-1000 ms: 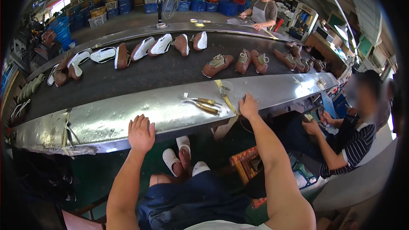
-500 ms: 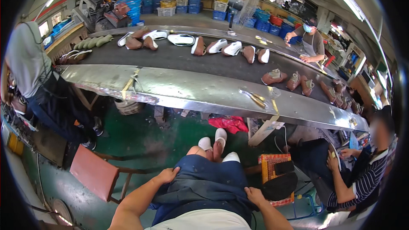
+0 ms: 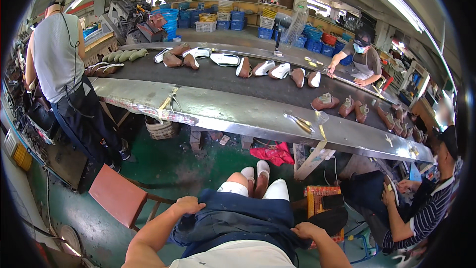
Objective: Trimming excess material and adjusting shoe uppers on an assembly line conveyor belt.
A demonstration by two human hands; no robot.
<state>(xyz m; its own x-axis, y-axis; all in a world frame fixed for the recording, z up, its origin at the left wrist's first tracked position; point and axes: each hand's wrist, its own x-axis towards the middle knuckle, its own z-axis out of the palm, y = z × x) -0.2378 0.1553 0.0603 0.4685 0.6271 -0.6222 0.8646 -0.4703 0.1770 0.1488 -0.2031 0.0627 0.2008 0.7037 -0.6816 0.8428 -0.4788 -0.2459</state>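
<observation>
Both hands, left hand [image 3: 187,204] and right hand [image 3: 306,230], now grip the dark blue cloth apron [image 3: 233,216] on the lap, fingers curled, where half a second earlier they rested looser.

We sit back from the conveyor belt [image 3: 223,77], which runs from ten o'clock to three o'clock and carries shoes [image 3: 325,102]. A stool [image 3: 118,194] stands at eight o'clock; a seated co-worker [image 3: 421,208] is at four o'clock.
</observation>
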